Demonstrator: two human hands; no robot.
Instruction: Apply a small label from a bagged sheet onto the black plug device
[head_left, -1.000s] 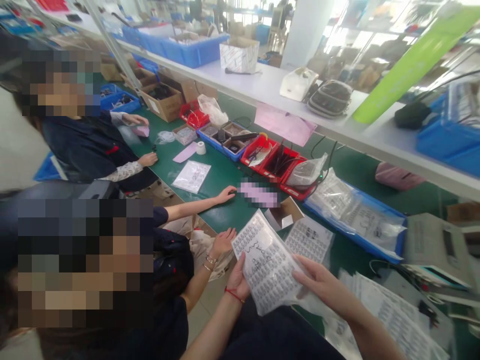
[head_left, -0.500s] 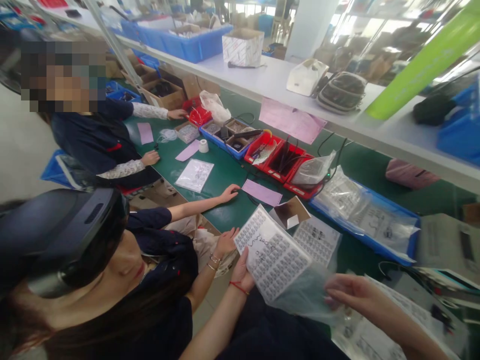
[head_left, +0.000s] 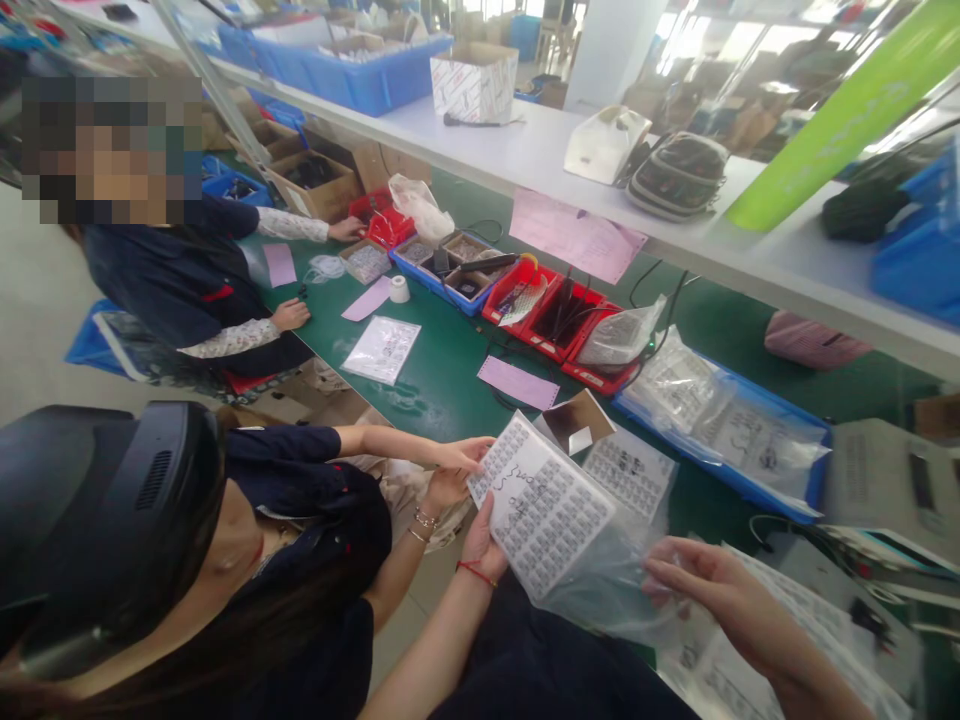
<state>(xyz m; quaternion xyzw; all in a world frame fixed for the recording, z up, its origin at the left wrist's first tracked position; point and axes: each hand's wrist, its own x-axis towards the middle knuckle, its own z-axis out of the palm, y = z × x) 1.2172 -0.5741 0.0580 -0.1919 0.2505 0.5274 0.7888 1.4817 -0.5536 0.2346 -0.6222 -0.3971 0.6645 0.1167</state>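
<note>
My left hand [head_left: 484, 540], with a red string on its wrist, grips the lower left edge of a label sheet [head_left: 551, 500]. Rows of small grey printed labels and black handwriting cover this sheet. Its right part sits in a clear plastic bag [head_left: 600, 590]. At the bag's loose end, my right hand [head_left: 690, 572] pinches the thin film. A co-worker's hand [head_left: 466, 456] is at the sheet's far left corner; whether it grips the sheet, I cannot tell. Behind lies another bagged label sheet [head_left: 630, 470], beside an open small box [head_left: 577, 420].
A blue tray [head_left: 814, 490] holds more bagged sheets at the right. Red bins [head_left: 562, 320] line the back of the green table [head_left: 442, 370]. Over them runs a white shelf [head_left: 540, 150]. A co-worker in a black headset [head_left: 150, 480] sits close on my left, another person beyond.
The nearby co-worker's far hand has left the tabletop and come over to the sheet's corner. My hands keep nearly the same place and hold. The view has shifted slightly.
</note>
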